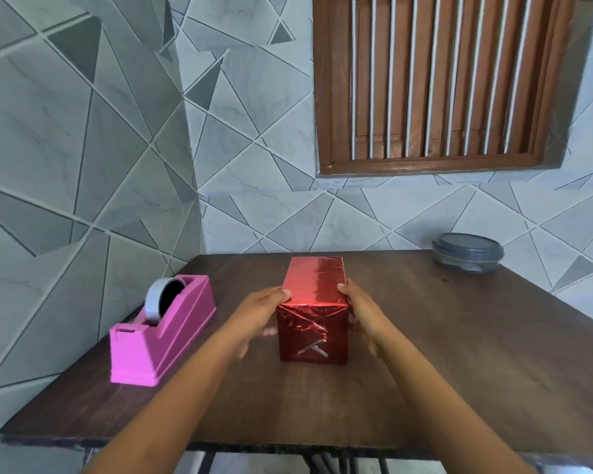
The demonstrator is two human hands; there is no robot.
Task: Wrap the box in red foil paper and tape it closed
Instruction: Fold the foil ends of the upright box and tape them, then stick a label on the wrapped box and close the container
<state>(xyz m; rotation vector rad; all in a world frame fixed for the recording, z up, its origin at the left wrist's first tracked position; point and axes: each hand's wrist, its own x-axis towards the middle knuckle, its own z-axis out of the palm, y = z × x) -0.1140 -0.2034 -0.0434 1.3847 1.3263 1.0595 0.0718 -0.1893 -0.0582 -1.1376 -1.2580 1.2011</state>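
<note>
Right hand (pixel 362 313) grips box (pixel 314 285) | left hand (pixel 257 313) blurred, perhaps gripping

box (pixel 314 302) 1 | tape dispenser (pixel 161 340) 1 | container (pixel 468 253) 1 | hands (pixel 257 316) (pixel 363 316) 2

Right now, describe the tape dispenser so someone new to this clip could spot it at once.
Start at the dark wooden table. Near its left edge, left of the red foil-wrapped box, sits the tape dispenser. It is the only bright pink thing, with a grey tape roll standing in its top.
</note>
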